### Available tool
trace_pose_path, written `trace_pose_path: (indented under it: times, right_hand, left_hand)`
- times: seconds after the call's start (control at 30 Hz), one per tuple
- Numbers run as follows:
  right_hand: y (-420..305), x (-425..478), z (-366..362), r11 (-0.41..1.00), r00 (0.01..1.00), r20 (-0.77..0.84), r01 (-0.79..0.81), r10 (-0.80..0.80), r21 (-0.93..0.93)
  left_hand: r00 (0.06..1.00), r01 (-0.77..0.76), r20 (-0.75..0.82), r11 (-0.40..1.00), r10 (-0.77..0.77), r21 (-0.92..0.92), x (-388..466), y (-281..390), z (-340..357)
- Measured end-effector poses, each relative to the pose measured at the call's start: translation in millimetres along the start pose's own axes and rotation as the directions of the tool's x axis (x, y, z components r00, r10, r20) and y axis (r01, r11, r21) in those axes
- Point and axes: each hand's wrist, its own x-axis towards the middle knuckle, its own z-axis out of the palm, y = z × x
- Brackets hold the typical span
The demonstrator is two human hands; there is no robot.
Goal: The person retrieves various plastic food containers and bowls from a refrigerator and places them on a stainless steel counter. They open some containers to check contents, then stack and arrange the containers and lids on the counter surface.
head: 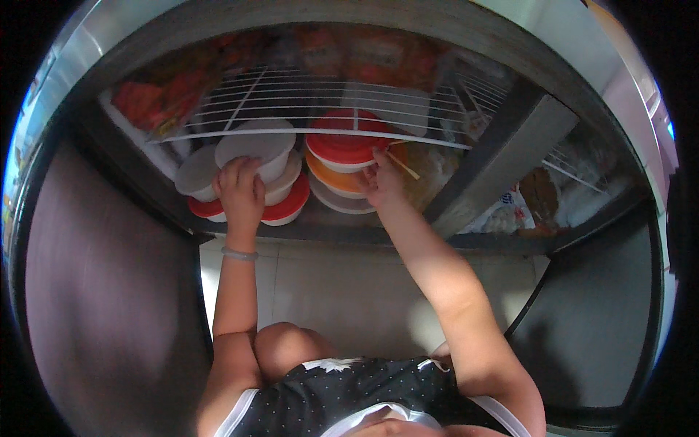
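My left hand (238, 183) curls its fingers over the front edge of a white-lidded bowl (262, 139), the top one of a stack. Under it are a whitish bowl (284, 183) and a red-lidded bowl (289, 205). My right hand (379, 177) touches the right side of another stack, its fingers partly hidden against the bowls. There a red-lidded bowl (344, 145) sits on an orange-lidded bowl (330, 175), above a pale-lidded bowl (338, 202). A grey-lidded bowl (196, 172) stands left of my left hand, over a red lid (205, 207).
A white wire shelf (295, 106) crosses above the bowls, carrying red-orange packages (158, 104). A metal post (502, 158) divides the cabinet; bagged items (508, 210) lie to its right. Open doors flank me, left door (109, 273) and right door (595, 322). Below is tiled floor (338, 289).
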Motion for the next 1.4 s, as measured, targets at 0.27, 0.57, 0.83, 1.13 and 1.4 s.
trace_pose_path:
  times: [0.27,0.57,0.83,1.13,1.4]
  right_hand:
    - [1.6,-48.5,-43.3,0.995,0.962,0.273,-0.026,-0.002,0.097]
    - [-44.3,-169.5,-60.0,0.991,0.852,0.506,-0.118,0.134,-0.064]
    - [-69.7,-96.1,90.0,0.996,0.832,0.552,-0.014,0.061,-0.089]
    - [-66.5,4.4,142.0,0.962,0.850,0.500,-0.024,0.163,-0.273]
    - [-62.3,-41.6,90.4,0.810,0.708,0.631,0.143,0.318,-0.569]
  left_hand:
    - [1.000,-0.008,-0.023,0.999,0.007,-0.054,-3.9,-14.5,-4.1]
    - [1.000,-0.004,-0.021,0.992,0.001,-0.125,-4.4,-20.9,3.3]
    - [0.997,0.014,-0.077,0.990,-0.025,-0.137,-6.4,-19.9,1.8]
    - [0.998,0.009,-0.059,0.975,-0.023,-0.222,-2.7,-13.6,5.0]
    - [0.994,0.079,-0.057,0.973,-0.093,-0.218,-11.5,-23.4,2.2]
